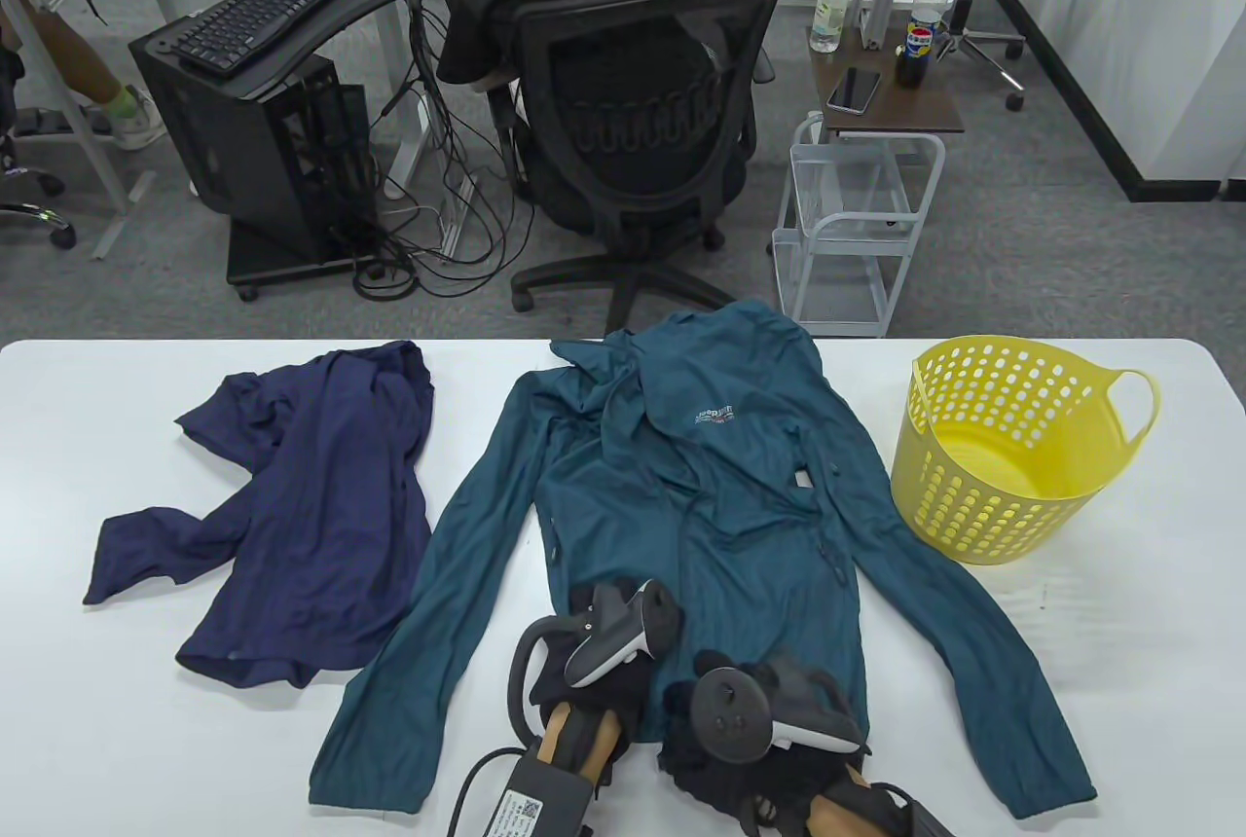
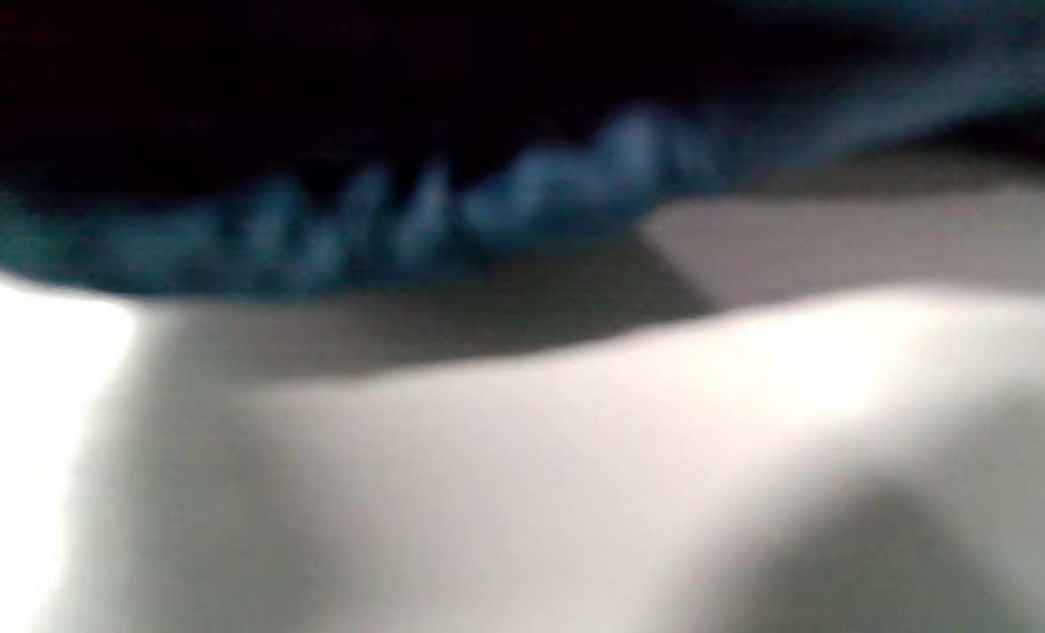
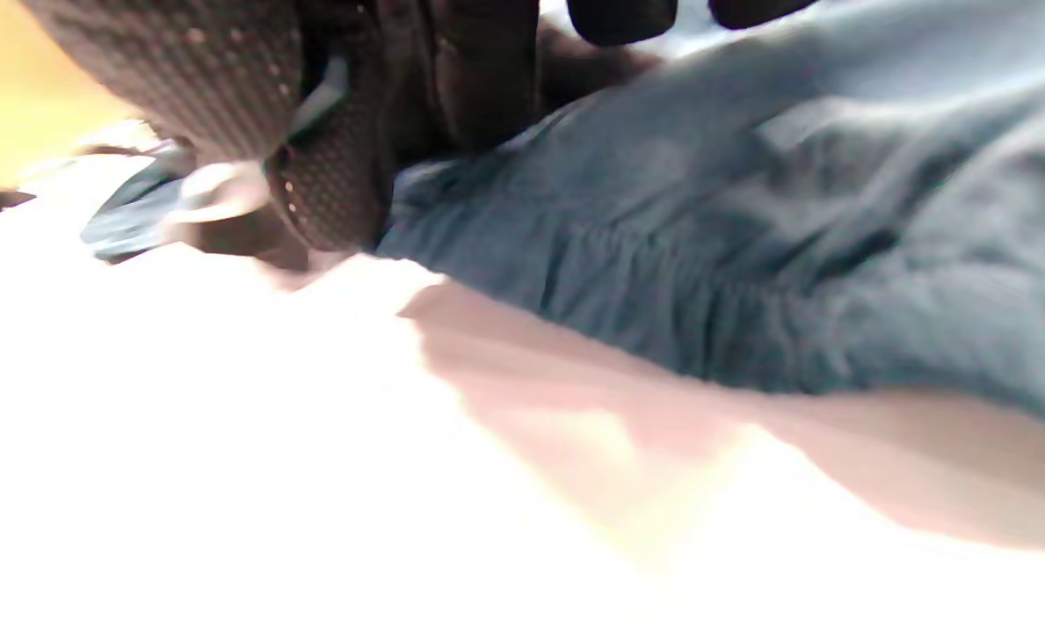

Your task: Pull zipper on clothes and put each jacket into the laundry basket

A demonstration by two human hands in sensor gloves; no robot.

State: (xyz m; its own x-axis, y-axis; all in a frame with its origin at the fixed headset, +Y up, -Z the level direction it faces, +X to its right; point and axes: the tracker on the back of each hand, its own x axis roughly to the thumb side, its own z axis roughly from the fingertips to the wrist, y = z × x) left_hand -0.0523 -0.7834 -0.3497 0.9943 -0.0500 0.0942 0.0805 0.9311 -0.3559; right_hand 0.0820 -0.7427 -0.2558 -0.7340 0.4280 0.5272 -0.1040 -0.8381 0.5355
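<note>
The table view alone shows the teal jacket (image 1: 701,526) spread mid-table between the navy jacket (image 1: 311,506) on the left and the yellow basket (image 1: 1012,448) on the right. Both the left hand (image 1: 613,642) and right hand (image 1: 750,710) sit on its near hem. The trackers hide their fingers, and the blurred wrist views show only cloth and glove, so neither grip can be told.

We see a white table (image 1: 1119,681) carrying a teal jacket (image 1: 701,506) spread flat at its middle, a crumpled navy jacket (image 1: 311,506) lying apart on the left, and a yellow laundry basket (image 1: 1012,448) standing upright near the right far edge
</note>
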